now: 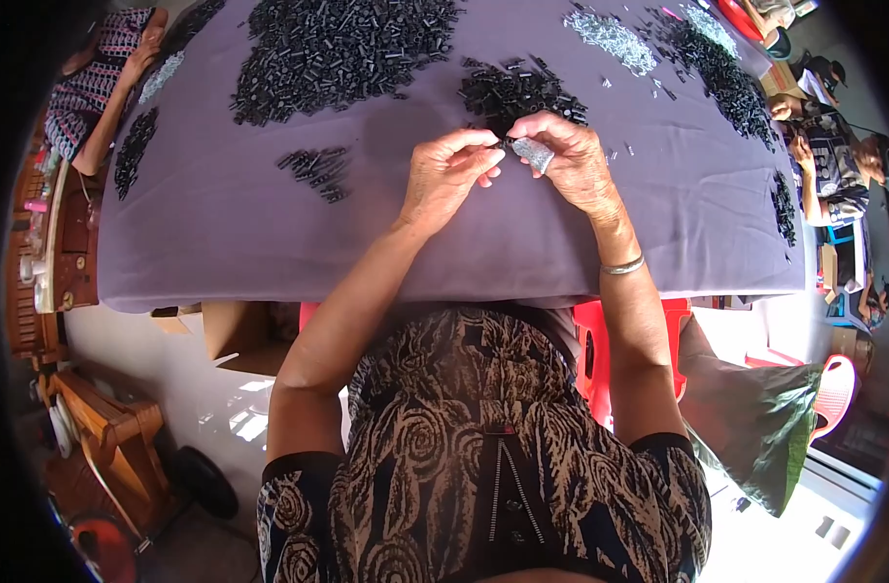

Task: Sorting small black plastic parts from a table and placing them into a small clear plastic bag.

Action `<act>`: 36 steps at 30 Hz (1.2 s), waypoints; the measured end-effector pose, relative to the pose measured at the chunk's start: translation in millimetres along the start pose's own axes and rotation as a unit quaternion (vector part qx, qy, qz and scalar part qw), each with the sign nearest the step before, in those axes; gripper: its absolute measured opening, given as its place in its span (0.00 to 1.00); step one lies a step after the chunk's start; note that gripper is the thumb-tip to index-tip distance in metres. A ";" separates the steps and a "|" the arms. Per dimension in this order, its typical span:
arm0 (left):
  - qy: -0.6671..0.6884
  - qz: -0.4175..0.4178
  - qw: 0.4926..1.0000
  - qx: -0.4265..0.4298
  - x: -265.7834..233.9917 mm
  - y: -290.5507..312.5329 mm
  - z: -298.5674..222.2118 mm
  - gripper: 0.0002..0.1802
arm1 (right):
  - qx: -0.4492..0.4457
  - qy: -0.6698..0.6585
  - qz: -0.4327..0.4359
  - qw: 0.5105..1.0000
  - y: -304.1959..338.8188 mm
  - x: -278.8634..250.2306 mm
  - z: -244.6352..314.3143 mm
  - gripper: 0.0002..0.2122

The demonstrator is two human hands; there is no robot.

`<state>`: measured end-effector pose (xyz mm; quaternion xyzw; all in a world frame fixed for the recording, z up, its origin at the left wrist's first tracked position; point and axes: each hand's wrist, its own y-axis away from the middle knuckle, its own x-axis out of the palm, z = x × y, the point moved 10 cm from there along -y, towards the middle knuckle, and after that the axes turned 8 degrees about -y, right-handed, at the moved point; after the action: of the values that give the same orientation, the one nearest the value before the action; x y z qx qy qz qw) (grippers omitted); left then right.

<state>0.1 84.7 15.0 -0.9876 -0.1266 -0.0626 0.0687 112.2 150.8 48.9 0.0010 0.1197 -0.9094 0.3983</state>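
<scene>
Both my hands meet above the near middle of a purple-grey cloth. My left hand is closed in a pinch, thumb and forefinger at a small black piece. My right hand has its thumb and fingers closed too, near the same black piece. Against its fingers sits a small, pale, glittery grey lump; whether it is a bundle of clear pieces or a wrapping I cannot tell. Just beyond my fingertips lies a heap of small black pieces.
A large black heap covers the far left of the cloth, with a small black group nearer. Clear pieces lie far right, beside another black pile. People sit at both sides. A red stool stands below the table edge.
</scene>
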 end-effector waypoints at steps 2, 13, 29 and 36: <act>0.016 -0.009 1.000 -0.007 -2.2 -1.6 2.2 0.10 | -0.006 -0.011 0.002 1.000 -0.8 -0.3 -0.5 0.07; 0.013 -0.011 1.000 0.027 -1.0 -0.5 -0.2 0.10 | -0.056 0.022 0.017 0.998 -1.1 6.5 9.5 0.06; 0.011 -0.036 0.998 0.047 -6.4 0.8 1.0 0.10 | -0.063 0.154 -0.016 0.986 -4.5 17.3 28.1 0.08; 0.083 -0.042 0.994 0.050 -5.5 2.5 -6.9 0.08 | 0.025 -0.096 -0.003 0.995 -1.0 13.3 14.6 0.09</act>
<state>-5.2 80.0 20.7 -0.9682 -0.1644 -0.1409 0.1256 103.8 138.6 62.0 -0.0770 0.0582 -0.9090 0.4055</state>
